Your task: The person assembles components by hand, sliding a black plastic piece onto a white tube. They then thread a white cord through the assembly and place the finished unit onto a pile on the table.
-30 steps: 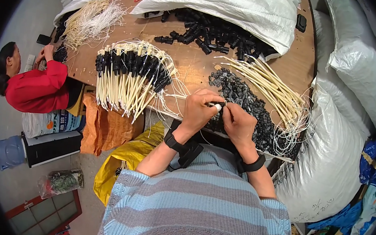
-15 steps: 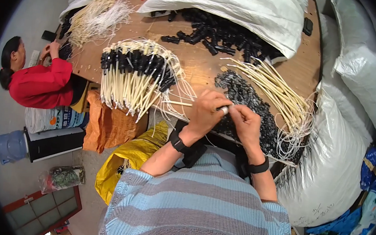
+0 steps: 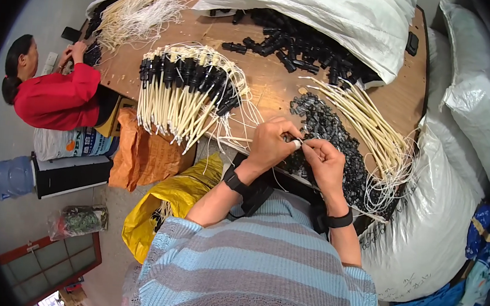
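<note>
My left hand point(image 3: 271, 148) is closed in front of me at the table's near edge. A cream cable point(image 3: 236, 139) sticks out to the left from its grip, and something white shows at its fingertips. My right hand point(image 3: 325, 165) pinches close beside those fingertips; what lies between its fingers is too small to make out. Under and behind both hands spreads a heap of small dark glossy parts point(image 3: 339, 139). To the left lies a thick row of cream cables with black connectors point(image 3: 185, 86). Plain cream cables point(image 3: 370, 126) with thin white wires lie to the right.
A white woven sack point(image 3: 321, 17) spills black connectors point(image 3: 291, 52) at the far side. Full white sacks point(image 3: 425, 221) crowd the table's right edge. A yellow bag point(image 3: 174, 196) and an orange sack point(image 3: 143, 150) stand at left. A person in red point(image 3: 58, 93) works at the far left.
The whole view has shifted slightly. My fingertips have parted a little, with the right fingers now drawn a bit away from the white piece. The left hand keeps its grip on the cable.
</note>
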The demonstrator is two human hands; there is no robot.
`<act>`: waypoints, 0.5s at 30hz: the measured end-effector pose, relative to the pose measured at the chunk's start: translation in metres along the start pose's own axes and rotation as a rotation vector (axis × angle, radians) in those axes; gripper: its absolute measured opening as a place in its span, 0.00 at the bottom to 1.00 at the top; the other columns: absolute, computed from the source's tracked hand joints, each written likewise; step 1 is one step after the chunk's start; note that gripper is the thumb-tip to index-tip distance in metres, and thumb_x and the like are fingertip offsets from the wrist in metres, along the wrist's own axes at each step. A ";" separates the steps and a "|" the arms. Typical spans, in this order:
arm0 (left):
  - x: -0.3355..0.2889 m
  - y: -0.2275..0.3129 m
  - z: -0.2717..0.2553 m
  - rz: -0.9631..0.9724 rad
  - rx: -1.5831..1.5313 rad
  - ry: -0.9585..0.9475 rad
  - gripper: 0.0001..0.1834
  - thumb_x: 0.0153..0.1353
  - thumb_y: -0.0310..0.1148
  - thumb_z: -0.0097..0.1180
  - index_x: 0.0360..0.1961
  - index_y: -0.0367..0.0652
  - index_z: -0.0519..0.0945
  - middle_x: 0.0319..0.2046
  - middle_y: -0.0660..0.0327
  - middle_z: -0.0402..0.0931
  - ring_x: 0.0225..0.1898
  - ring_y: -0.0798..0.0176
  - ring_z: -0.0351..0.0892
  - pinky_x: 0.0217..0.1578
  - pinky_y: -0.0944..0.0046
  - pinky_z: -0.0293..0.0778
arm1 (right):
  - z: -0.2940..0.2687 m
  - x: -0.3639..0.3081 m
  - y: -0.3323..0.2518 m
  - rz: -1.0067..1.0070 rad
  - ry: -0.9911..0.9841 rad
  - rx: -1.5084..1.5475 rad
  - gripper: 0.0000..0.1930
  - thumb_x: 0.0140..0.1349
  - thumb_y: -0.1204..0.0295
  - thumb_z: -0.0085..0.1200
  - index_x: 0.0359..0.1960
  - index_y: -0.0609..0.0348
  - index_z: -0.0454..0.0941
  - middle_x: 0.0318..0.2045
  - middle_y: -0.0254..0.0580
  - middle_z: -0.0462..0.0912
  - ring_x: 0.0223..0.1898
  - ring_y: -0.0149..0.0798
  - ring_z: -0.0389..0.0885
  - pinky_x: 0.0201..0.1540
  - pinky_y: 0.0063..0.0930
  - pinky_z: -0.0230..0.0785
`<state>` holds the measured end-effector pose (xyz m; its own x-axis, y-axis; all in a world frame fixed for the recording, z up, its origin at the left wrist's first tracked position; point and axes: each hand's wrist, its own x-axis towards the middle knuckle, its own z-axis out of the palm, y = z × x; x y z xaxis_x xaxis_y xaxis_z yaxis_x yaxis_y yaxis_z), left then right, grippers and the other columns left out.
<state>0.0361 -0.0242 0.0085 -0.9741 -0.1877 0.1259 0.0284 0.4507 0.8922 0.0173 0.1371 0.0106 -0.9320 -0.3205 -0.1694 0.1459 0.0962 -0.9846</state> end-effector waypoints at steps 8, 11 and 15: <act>0.001 -0.005 -0.009 0.009 -0.068 -0.141 0.10 0.43 0.20 0.62 0.31 0.40 0.85 0.23 0.64 0.75 0.24 0.71 0.73 0.25 0.71 0.68 | -0.004 -0.001 -0.001 -0.040 -0.003 -0.135 0.03 0.59 0.77 0.60 0.34 0.62 0.81 0.19 0.23 0.76 0.21 0.16 0.68 0.23 0.13 0.59; 0.000 -0.005 -0.006 0.020 -0.044 -0.153 0.11 0.44 0.20 0.63 0.32 0.41 0.85 0.23 0.64 0.75 0.24 0.70 0.73 0.26 0.71 0.68 | -0.004 -0.001 0.004 -0.157 0.049 -0.236 0.03 0.57 0.76 0.61 0.33 0.61 0.81 0.17 0.31 0.78 0.20 0.19 0.72 0.23 0.17 0.64; -0.001 -0.012 -0.006 0.001 0.035 -0.105 0.10 0.42 0.19 0.64 0.29 0.40 0.85 0.22 0.64 0.75 0.24 0.70 0.73 0.26 0.71 0.68 | -0.001 0.000 0.009 -0.243 0.062 -0.315 0.03 0.55 0.75 0.62 0.31 0.56 0.81 0.13 0.34 0.74 0.15 0.23 0.72 0.19 0.20 0.61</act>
<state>0.0386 -0.0349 0.0002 -0.9922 -0.0957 0.0794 0.0236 0.4818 0.8760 0.0182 0.1386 0.0015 -0.9466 -0.3125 0.0790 -0.1808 0.3120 -0.9327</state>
